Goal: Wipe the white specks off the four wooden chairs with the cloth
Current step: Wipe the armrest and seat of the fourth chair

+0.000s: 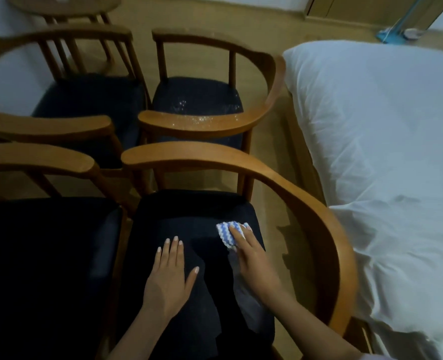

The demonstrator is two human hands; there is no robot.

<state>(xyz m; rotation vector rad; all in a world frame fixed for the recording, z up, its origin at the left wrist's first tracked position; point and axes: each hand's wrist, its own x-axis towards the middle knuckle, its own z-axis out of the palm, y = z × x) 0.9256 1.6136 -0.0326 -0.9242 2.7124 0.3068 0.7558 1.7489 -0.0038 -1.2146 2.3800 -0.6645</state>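
On the nearest right-hand chair (327, 229), the left hand (169, 276) lies palm down on the dark, matte fabric seat (189, 211). Its fingers (175, 245) are straight and slightly fanned, the thumb is splayed to the side, and it holds nothing. Just beside it, the right hand (251, 258) rests on a small bunched cloth (225, 229), white with blue zigzag stripes. The fingers are stretched nearly flat over the cloth and press it onto the seat near its far right corner. They are not wrapped round it. This chair has a smooth, warm-brown wooden rail that curves in one broad band from armrest to back. To its left stands a second chair (46, 157) of the same build, with a rounded armrest end and a black cushion. Beyond these two, the far right chair (264, 81) carries a scatter of white specks (202, 119) along its near armrest and across the front of its dark seat. The far left chair (59, 35) shows slim vertical spindles under its curved rail. A bed (384, 139) draped in rumpled white sheeting runs along the right, close against the chairs. Farther back, a round wooden tabletop (64, 6) stands on pale wood-toned floor (215, 11). A light-blue object (388, 37) lies on the floor at the far right, too blurred to identify.
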